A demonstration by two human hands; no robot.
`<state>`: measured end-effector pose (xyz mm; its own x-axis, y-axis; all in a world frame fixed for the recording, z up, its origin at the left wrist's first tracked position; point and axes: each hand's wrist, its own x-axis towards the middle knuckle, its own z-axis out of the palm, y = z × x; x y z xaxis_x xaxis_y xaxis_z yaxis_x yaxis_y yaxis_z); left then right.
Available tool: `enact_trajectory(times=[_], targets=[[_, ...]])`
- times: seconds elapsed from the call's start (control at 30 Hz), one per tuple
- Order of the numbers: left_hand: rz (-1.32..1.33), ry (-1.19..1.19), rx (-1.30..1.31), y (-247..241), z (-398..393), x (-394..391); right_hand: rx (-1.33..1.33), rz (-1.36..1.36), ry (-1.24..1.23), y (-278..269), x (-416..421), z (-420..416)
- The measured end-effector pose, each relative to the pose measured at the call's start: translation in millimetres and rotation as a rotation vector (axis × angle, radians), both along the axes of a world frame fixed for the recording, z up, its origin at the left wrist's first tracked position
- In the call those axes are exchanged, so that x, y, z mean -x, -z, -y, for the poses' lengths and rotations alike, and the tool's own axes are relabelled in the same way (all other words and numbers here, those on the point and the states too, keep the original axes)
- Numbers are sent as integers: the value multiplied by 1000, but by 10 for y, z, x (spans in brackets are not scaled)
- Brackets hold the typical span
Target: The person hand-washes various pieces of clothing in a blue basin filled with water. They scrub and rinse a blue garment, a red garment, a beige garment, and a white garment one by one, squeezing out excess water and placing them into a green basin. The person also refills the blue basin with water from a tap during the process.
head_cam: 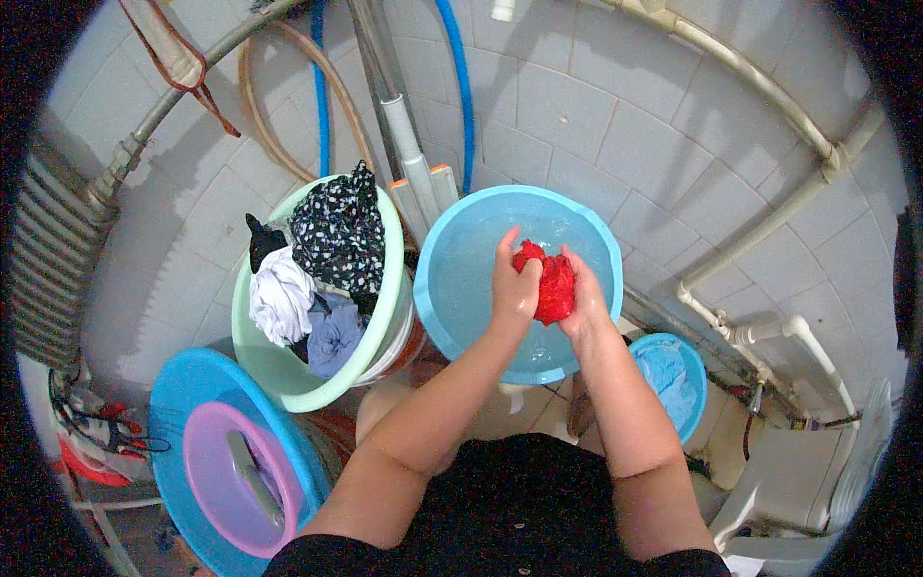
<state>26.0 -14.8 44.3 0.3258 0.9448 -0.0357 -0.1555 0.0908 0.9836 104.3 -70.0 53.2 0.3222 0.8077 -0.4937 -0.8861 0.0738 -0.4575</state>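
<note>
A bunched red cloth [554, 288] is held between my two hands above a light blue plastic basin [451, 339] of water. My left hand [515, 288] presses on its left side, with the thumb over the cloth. From the right, my right hand [588, 292] cups the other side, its fingers partly hidden behind the cloth. Both hands look wet. Ripples and bright glints show on the water [469, 281] around them.
Left of the basin, a pale green tub [393, 260] holds a black patterned garment [339, 231], white cloth [281, 296] and blue-grey cloth [335, 335]. Nearer me are a blue basin [169, 425] and a pink basin [198, 461]. A small blue basin [698, 375] with blue cloth stands right. Pipes [757, 216] line the tiled wall.
</note>
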Motion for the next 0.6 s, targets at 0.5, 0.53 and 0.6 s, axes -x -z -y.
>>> enact_trajectory(times=[0.5,0.53,0.6], targets=[[103,175,212,-269,-27,68,21,905,268,-143,149,13],[213,110,341,-282,18,58,26,1061,268,-98,217,14],[173,78,314,-225,-47,77,22,1147,241,-166,416,49]])
